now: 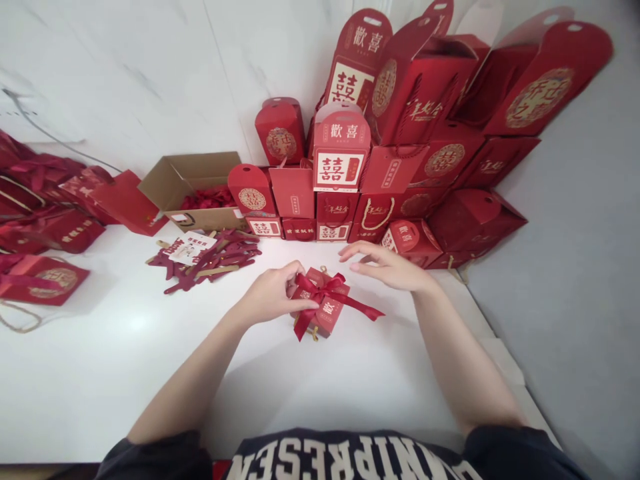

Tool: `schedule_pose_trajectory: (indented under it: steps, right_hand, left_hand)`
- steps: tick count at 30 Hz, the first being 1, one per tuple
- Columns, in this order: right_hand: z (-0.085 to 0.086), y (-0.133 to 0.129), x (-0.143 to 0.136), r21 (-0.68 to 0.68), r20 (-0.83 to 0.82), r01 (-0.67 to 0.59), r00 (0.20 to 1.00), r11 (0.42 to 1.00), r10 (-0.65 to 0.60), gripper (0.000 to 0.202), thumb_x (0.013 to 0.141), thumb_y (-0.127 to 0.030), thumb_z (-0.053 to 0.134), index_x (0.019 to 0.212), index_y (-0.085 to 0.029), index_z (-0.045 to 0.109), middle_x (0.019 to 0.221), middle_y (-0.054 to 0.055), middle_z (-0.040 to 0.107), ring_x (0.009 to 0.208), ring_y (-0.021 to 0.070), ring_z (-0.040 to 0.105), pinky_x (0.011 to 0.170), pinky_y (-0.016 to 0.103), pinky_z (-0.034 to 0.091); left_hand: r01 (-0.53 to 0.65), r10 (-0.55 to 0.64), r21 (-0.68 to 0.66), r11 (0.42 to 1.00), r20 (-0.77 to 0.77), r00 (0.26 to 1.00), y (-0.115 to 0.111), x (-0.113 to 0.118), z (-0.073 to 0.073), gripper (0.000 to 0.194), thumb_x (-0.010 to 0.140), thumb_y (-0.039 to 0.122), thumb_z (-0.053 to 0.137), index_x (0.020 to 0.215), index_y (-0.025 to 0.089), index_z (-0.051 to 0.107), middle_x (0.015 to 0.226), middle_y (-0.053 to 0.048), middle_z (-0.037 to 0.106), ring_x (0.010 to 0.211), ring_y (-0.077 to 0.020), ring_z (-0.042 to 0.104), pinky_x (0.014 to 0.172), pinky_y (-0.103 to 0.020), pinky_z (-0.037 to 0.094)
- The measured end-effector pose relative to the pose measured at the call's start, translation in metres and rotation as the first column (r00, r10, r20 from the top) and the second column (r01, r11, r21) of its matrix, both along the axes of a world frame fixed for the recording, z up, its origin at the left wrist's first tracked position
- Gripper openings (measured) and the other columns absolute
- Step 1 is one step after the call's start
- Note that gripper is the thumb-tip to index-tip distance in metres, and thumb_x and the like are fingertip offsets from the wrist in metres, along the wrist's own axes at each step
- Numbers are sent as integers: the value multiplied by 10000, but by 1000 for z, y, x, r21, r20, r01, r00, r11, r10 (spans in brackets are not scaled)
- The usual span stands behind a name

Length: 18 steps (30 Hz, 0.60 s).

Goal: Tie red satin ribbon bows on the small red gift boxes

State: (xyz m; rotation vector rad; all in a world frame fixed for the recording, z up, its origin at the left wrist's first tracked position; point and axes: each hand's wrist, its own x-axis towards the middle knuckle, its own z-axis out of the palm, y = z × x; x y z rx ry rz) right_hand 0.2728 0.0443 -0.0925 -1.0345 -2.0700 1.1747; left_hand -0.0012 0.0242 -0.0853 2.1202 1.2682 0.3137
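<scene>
A small red gift box [327, 319] with white print lies on the white table in front of me. Across its top is a dark red ribbon bow [323, 291], with one tail running to the right and another hanging at the front left. My left hand [277, 292] is closed at the left side of the bow, thumb and fingers pinching the ribbon. Apart from the box, to its upper right, my right hand [385, 265] holds nothing and its fingers are spread. Bits of gold cord [315, 333] show at the box's edges.
Stacked red gift boxes [340, 167] rise along the back and right. A cardboard carton [200, 180] holds red ribbon pieces [210, 199]. Before it lies a pile of dark red strips [225, 257] under a printed card [191, 247]. More red boxes [47, 280] stand at left.
</scene>
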Motion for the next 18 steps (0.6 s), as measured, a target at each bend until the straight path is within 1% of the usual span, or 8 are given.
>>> schedule_pose_trajectory:
  steps: [2, 4, 7, 9, 11, 14, 16, 18]
  right_hand:
    - [-8, 1, -10, 38, -35, -77, 996, 996, 79, 282, 852, -409, 595, 1080, -245, 623, 1286, 67, 543, 1227, 212, 490, 1019, 387, 392]
    - [-16, 2, -17, 63, -39, -112, 993, 992, 115, 236, 825, -386, 638, 1006, -233, 639, 1299, 73, 531, 1260, 219, 464, 1071, 419, 337]
    - [-21, 1, -22, 41, -61, -109, 992, 993, 111, 154, 822, -359, 644, 846, -208, 619, 1292, 72, 540, 1248, 217, 478, 1087, 432, 312]
    - [-20, -1, -23, -2, -83, -115, 990, 993, 115, 178, 827, -371, 640, 796, -199, 604, 1299, 74, 538, 1248, 218, 480, 1086, 428, 313]
    - [-18, -2, -25, -38, -106, -128, 987, 991, 123, 207, 837, -395, 628, 790, -194, 617, 1319, 75, 529, 1259, 219, 474, 1094, 423, 304]
    - [-19, -1, -27, -84, -126, -123, 986, 989, 112, 250, 855, -429, 601, 801, -192, 662, 1344, 72, 519, 1261, 221, 474, 1101, 408, 299]
    - [-22, 1, -28, -132, -138, -126, 985, 983, 108, 287, 876, -448, 567, 834, -194, 695, 1348, 73, 523, 1249, 217, 487, 1087, 394, 323]
    - [-26, 4, -28, -175, -159, -140, 981, 975, 113, 317, 892, -457, 539, 880, -197, 718, 1345, 74, 530, 1238, 214, 496, 1071, 384, 345]
  left_hand:
    - [-30, 30, 4, 1000, -18, 999, -6, 0, 7, 692, 637, 603, 706, 1171, 249, 446, 774, 27, 581, 597, -139, 512, 563, -230, 347]
    - [-52, 53, 9, 999, -62, 997, -10, 0, 12, 903, 583, 616, 735, 1319, 272, 341, 899, -9, 608, 637, -158, 546, 586, -246, 370]
    - [-79, 80, 19, 997, -132, 988, -11, -5, 15, 910, 583, 635, 720, 1330, 261, 361, 936, -34, 618, 683, -182, 574, 603, -259, 379]
    - [-120, 133, 85, 989, -174, 976, -8, -10, 16, 773, 612, 648, 687, 1234, 240, 474, 947, -40, 628, 708, -188, 580, 598, -260, 370]
    - [-131, 157, 119, 984, -254, 954, -4, -16, 18, 594, 635, 682, 642, 996, 211, 622, 871, -39, 649, 702, -191, 576, 574, -259, 348]
    - [-86, 44, -95, 992, -376, 926, -1, -24, 19, 568, 691, 728, 544, 611, 179, 666, 571, -31, 605, 543, -163, 529, 507, -262, 306]
    - [-43, -48, -269, 962, -323, 945, 0, -25, 18, 583, 734, 702, 517, 552, 171, 675, 495, -25, 582, 464, -134, 487, 480, -258, 299]
    - [20, -88, -353, 936, -178, 980, 1, -24, 16, 520, 760, 634, 545, 603, 166, 709, 545, -26, 631, 482, -124, 504, 494, -244, 326]
